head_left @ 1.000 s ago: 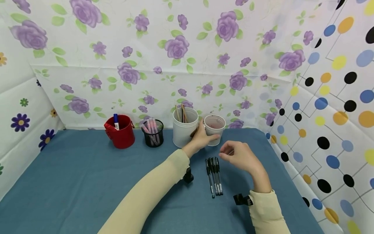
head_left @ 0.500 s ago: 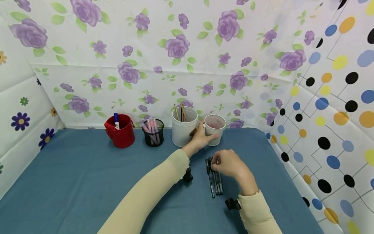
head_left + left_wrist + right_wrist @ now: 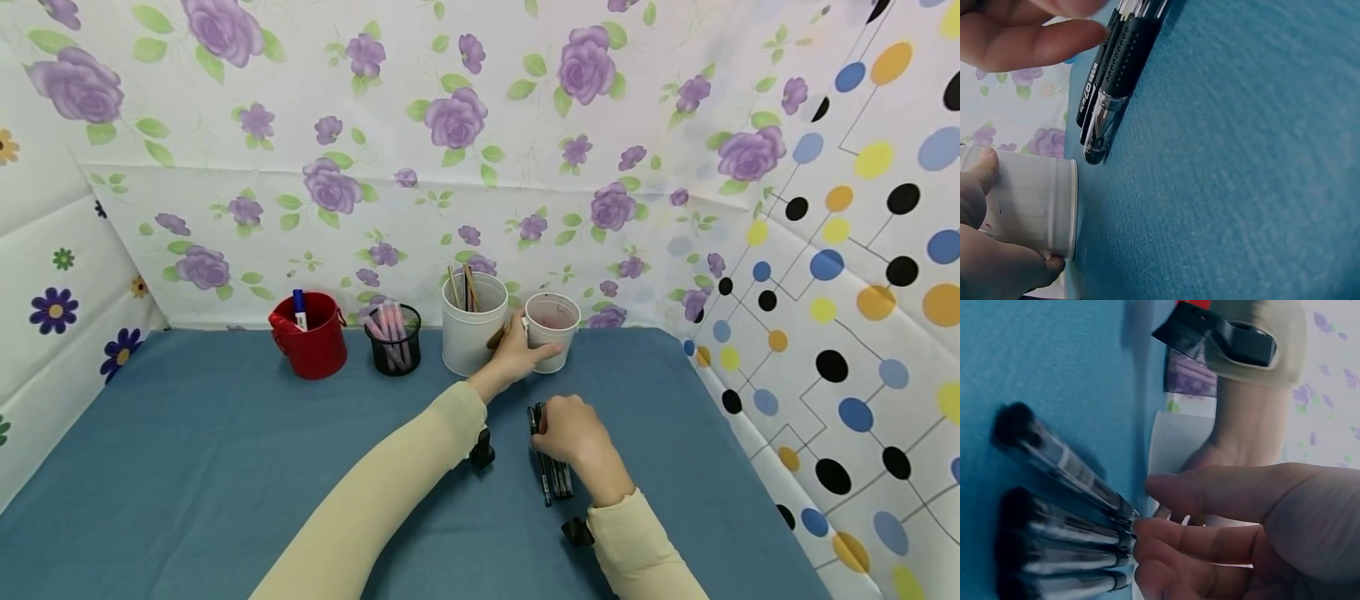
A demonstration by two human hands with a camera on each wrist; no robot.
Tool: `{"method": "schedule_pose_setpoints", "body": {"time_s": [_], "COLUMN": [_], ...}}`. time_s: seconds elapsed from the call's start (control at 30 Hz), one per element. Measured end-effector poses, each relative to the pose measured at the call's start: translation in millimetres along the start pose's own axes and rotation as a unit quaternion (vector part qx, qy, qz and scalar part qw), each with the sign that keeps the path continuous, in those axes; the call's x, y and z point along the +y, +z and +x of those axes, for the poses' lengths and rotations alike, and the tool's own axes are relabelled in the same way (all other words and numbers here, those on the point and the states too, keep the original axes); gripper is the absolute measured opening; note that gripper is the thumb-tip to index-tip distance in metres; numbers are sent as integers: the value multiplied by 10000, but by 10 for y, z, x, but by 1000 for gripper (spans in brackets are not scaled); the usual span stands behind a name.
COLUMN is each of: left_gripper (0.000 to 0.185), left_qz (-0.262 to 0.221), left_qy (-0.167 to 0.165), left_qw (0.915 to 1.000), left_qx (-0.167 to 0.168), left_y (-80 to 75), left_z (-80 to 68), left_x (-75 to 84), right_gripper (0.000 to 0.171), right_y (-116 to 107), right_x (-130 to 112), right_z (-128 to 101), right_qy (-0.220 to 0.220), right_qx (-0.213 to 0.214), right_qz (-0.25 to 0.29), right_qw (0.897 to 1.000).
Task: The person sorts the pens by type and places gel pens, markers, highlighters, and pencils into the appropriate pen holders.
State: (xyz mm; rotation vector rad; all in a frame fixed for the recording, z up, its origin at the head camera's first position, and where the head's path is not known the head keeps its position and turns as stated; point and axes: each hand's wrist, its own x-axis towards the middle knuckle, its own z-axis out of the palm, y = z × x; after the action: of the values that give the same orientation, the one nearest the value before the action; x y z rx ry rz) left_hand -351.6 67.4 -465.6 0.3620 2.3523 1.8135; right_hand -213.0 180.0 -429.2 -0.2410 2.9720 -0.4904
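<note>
Several black-capped gel pens (image 3: 543, 475) lie side by side on the blue tablecloth. My right hand (image 3: 573, 429) is over their upper ends; in the right wrist view its fingertips are right at the pens (image 3: 1079, 478), with the thumb (image 3: 1185, 490) apart from the fingers. At the back, my left hand (image 3: 516, 354) grips a small white bucket (image 3: 553, 321) with thumb and fingers around its side. The left wrist view shows this bucket (image 3: 1025, 200) standing on the cloth beyond the pens (image 3: 1132, 56). The right hand hides part of the pens in the head view.
Left of the small bucket stands a larger white bucket (image 3: 468, 337) holding pencils. Farther left are a black mesh cup (image 3: 405, 358) with pink pens and a red bucket (image 3: 318, 354) with a blue-capped marker (image 3: 299, 310). Patterned sheets (image 3: 525, 125) enclose the table's back and sides.
My right hand has come down and left from beside the small bucket onto the pens, its fingers now over their upper ends. The left hand has stayed on the small white bucket.
</note>
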Motion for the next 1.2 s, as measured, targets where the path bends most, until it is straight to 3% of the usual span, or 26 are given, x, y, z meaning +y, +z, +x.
{"method": "schedule_pose_setpoints", "body": {"time_s": [0.2, 0.6, 0.87, 1.2], "left_gripper": [99, 99, 99, 98], "left_qz": [-15, 171, 190, 588], "left_qy": [30, 40, -17, 73], "left_qw": [10000, 9998, 9998, 9982], "left_qx": [-56, -92, -111, -49], "left_y": [-15, -15, -25, -1], "left_z": [-1, 4, 9, 82], "left_x": [-1, -5, -5, -78], "right_gripper": [45, 38, 43, 19], "right_y": [89, 201, 100, -240], "right_x": [-26, -49, 7, 231], "right_z": [16, 58, 40, 7], "right_qy": [187, 237, 129, -185], "right_qx": [-42, 41, -290, -548], "right_qz": [-70, -156, 488, 1387], "right_qw": [9998, 9996, 9983, 9886]}}
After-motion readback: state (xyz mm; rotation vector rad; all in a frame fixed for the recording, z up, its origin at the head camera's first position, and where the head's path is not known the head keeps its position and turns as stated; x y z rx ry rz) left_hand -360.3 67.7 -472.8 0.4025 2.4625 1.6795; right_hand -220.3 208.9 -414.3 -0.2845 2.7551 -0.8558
